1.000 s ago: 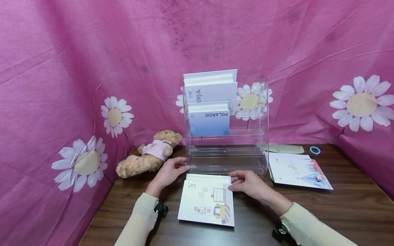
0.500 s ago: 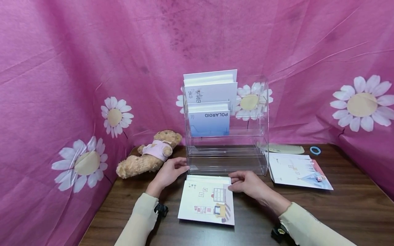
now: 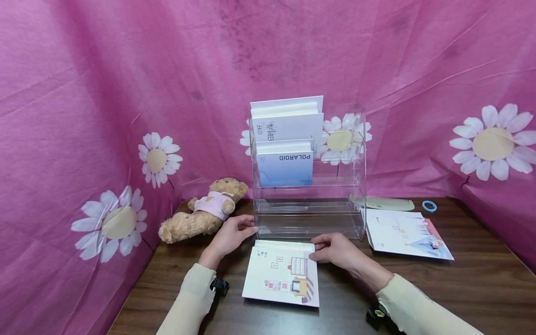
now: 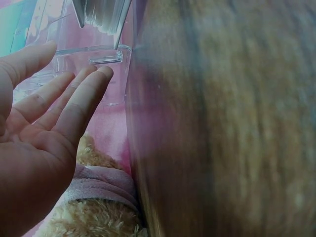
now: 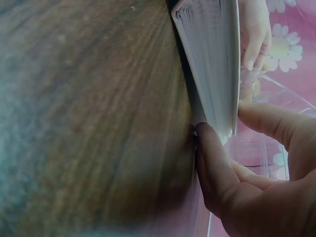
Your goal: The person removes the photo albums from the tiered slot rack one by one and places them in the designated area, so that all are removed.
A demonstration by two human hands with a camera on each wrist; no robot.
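Observation:
A white book (image 3: 278,274) with a cartoon shop on its cover lies on the table in front of the clear acrylic rack (image 3: 310,228). My right hand (image 3: 337,251) pinches its far right corner. In the right wrist view the thumb is on the cover and the fingers are at the opposite side, with the page edges (image 5: 215,64) between. My left hand (image 3: 232,235) is beside the rack's lower left corner, fingertips right at its side panel. Those fingers (image 4: 81,101) are nearly straight in the left wrist view, holding nothing.
The rack's upper tiers hold a blue POLAROID book (image 3: 286,170) and a white book (image 3: 289,125) behind it. Left of the rack lies a teddy bear (image 3: 209,207). To the right are another white book (image 3: 402,230), a comb (image 3: 391,204) and a blue ring (image 3: 429,205).
My right forearm has shifted slightly left, while the hand keeps its pinch on the book's corner. The far edge of the book sits marginally nearer. My left hand has not visibly moved.

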